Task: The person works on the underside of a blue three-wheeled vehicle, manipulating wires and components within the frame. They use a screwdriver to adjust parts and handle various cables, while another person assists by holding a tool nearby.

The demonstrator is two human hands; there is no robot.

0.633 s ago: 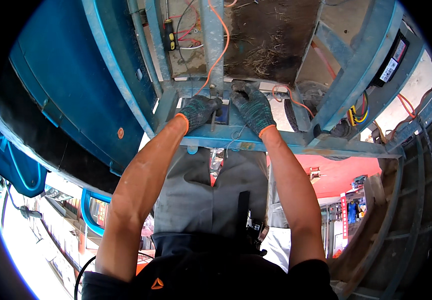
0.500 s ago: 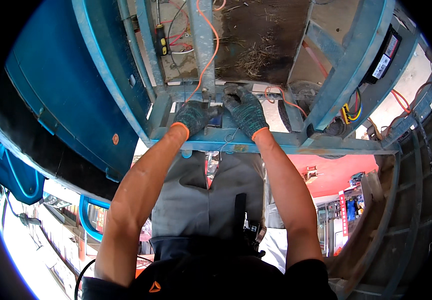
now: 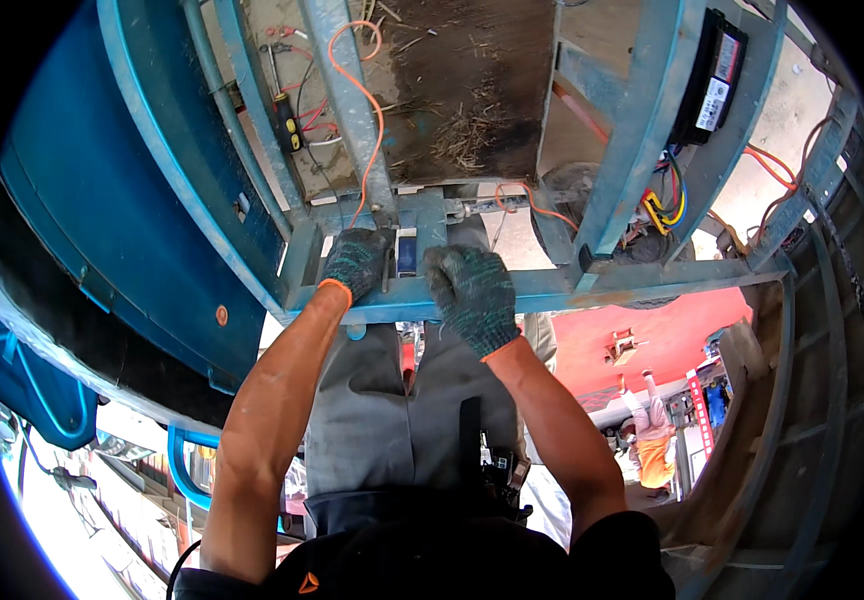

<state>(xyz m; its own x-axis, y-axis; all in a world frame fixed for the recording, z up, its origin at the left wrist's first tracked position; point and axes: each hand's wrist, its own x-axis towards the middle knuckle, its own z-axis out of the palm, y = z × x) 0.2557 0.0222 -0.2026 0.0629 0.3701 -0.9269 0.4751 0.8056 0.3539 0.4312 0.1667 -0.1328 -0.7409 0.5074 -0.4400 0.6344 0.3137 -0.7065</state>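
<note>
My left hand [image 3: 356,261], in a dark knitted work glove with an orange cuff, is curled over the blue metal frame [image 3: 542,287], beside a thin upright rod [image 3: 388,268]. What its fingers hold is hidden. My right hand [image 3: 472,297], gloved alike, has its fingers curled in above the front crossbar; I cannot make out anything in them. Between the hands a small dark-blue block [image 3: 407,255] shows in the frame's gap. An orange wire [image 3: 380,115] runs down to the frame close by my left hand.
A yellow-and-black screwdriver [image 3: 287,123] lies among loose wires at the back left. At the right, a black box [image 3: 712,78] sits between frame bars, above a bundle of coloured wires [image 3: 674,205]. A large blue panel [image 3: 102,190] stands left. Another person [image 3: 655,445] is at the lower right.
My right hand has drawn back toward me, uncovering the small blue block and the bar behind. The view has shifted to the right, and another person now shows at the lower right.
</note>
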